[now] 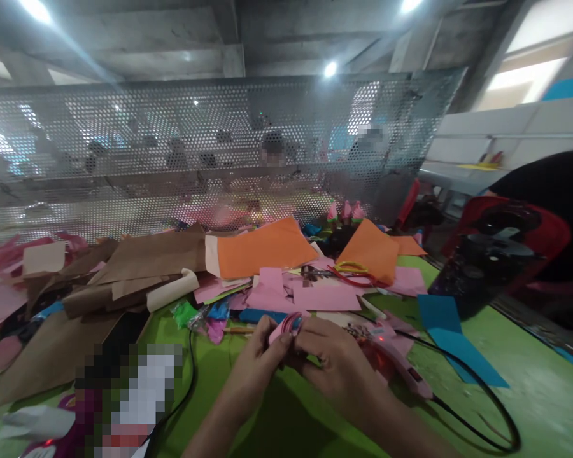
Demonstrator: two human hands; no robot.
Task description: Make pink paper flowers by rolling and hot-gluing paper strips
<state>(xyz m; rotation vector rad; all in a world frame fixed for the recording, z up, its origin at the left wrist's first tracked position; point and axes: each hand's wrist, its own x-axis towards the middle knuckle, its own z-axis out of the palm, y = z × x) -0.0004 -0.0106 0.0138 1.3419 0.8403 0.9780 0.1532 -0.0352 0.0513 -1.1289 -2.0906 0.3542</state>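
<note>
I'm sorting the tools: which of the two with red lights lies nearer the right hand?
The pink tool, just to the right of the right hand; the purple tool lies farther off, at the picture's lower left.

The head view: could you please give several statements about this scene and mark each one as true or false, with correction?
1. The left hand and the right hand hold a rolled pink strip. True.
2. The table top is white. False: the table top is green.
3. A pink corded tool lies to the right of the right hand. True.
4. The orange sheets lie nearer than the hands. False: the orange sheets lie beyond them.
</note>
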